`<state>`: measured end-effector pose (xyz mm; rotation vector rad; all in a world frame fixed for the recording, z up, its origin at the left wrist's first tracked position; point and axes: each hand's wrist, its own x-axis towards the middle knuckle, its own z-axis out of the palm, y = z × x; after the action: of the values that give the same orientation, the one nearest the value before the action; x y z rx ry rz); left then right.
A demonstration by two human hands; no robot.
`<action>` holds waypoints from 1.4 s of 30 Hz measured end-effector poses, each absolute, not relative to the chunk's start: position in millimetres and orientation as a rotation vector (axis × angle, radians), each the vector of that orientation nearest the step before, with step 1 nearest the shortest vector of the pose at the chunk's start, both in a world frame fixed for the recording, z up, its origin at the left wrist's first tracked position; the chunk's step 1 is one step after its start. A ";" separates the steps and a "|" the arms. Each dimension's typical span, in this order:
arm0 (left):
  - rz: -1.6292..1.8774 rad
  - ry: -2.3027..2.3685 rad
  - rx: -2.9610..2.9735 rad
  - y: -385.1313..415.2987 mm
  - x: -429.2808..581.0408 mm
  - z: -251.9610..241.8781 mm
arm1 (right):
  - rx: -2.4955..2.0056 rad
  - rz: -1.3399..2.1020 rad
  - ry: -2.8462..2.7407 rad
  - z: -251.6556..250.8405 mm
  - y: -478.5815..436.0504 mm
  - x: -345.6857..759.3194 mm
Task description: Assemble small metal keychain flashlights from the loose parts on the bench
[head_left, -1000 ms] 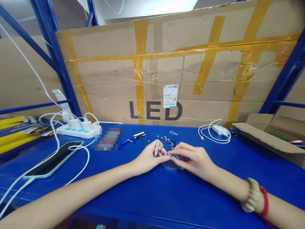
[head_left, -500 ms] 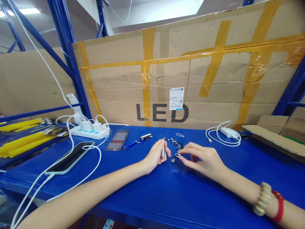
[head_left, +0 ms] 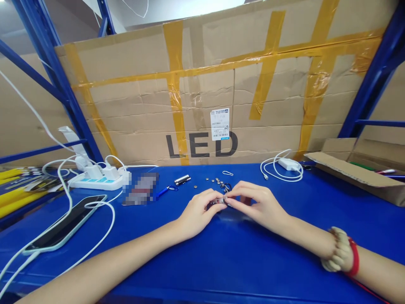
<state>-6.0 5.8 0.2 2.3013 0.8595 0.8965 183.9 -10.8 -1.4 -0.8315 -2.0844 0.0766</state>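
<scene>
My left hand (head_left: 200,211) is closed around a small silver metal tube (head_left: 219,201), like the body of a mini flashlight, held roughly level. At the tube's right end, my right hand (head_left: 257,200) pinches a small metal piece between thumb and fingertips; the fingers mostly cover it. Just behind the fingers lies a dark cord with metal bits (head_left: 225,185), partly hidden by the right hand. Several small round button cells (head_left: 217,180) are scattered behind the hands. A silver mini flashlight (head_left: 182,180) and a blue one with a clip (head_left: 163,192) rest to the left.
A loose carabiner clip (head_left: 228,173) lies at the back. On the left are a phone (head_left: 68,223), a power strip (head_left: 98,181) and white cables. A white charger (head_left: 288,164) and an open cardboard box (head_left: 357,177) stand right. A taped cardboard sheet (head_left: 142,114) closes the back.
My hands have come together, bringing the right hand's metal piece to the end of the tube. The tube has turned from upright to roughly level. The camera view has shifted right.
</scene>
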 end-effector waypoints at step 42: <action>0.873 1.080 2.252 7.0 -10.5 -1.0 | -0.799 -0.233 -2.080 -0.7 -17.9 184.0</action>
<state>-10.5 7.0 -1.0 2.2516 1.0801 0.8729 184.0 -17.9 -0.7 -0.7987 -2.0803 -0.2329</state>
